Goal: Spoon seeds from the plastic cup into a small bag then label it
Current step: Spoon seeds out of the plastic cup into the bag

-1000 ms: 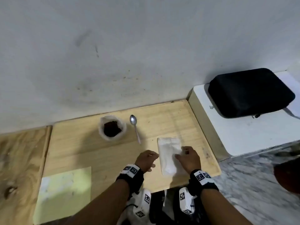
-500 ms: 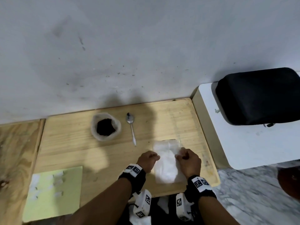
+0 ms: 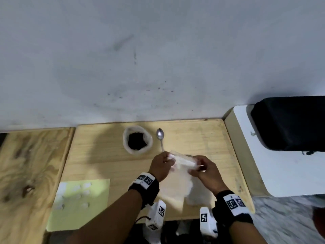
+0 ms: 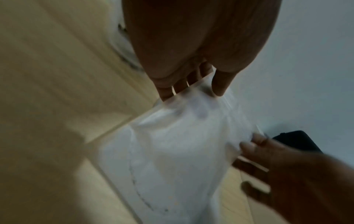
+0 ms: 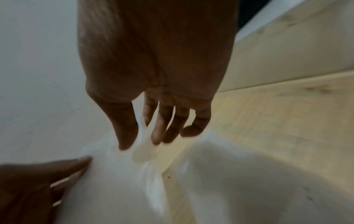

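Pinching the top edge of the small bag (image 3: 182, 175) from either side, the left hand (image 3: 161, 165) and the right hand (image 3: 206, 170) hold it up above the wooden table (image 3: 98, 155), thumb against fingers on each corner. Blur hides whether its mouth is parted. Behind them the plastic cup (image 3: 137, 140) of dark seeds stands upright, the spoon (image 3: 161, 138) lying just beside it. A sheet of labels (image 3: 79, 199) rests at the left.
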A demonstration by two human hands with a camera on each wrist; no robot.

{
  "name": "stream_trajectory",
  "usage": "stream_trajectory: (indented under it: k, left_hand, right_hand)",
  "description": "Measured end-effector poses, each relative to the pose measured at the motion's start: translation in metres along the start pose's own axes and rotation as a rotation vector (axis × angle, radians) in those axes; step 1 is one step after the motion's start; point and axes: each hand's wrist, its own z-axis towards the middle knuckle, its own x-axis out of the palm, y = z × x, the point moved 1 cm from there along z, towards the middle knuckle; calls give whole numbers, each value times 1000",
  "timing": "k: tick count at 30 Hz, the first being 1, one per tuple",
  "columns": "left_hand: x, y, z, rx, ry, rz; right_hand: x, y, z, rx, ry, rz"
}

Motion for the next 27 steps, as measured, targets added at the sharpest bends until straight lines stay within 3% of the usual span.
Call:
stream_trajectory:
  k: [2, 5, 6, 8, 9, 11, 15, 19, 23, 27]
  left_hand:
    - [-21, -11, -2, 52, 79, 85]
    - [-49, -21, -7, 113, 164, 236]
    - [-60, -22, -10, 147, 122, 320]
    - [-71, -21, -17, 261, -101, 482]
    - [-77, -20, -22, 305, -228, 510]
    - [-83, -23, -30, 330, -337, 419]
    - [-87, -22, -35, 148, -183, 270]
    - [-97, -13, -33, 23, -141, 118]
    - [-102, -18, -38, -41, -16, -157]
    - [-107, -20, -38, -60, -51, -109]
  right_hand:
    - [11, 20, 7, -89, -6, -118]
    - [28, 43, 13, -44, 224, -234]
    - [37, 51, 15, -18, 282, -250]
    - [46, 59, 16, 17, 270, -195]
    - [54, 63, 16, 34, 234, -131]
    - [68, 67, 13, 57, 186, -21]
    - [101, 71, 4, 40, 275, 27]
    - [114, 69, 1, 92, 348, 28]
    - [115, 66, 3, 210, 457, 120]
    - [113, 69, 2, 210, 559, 190]
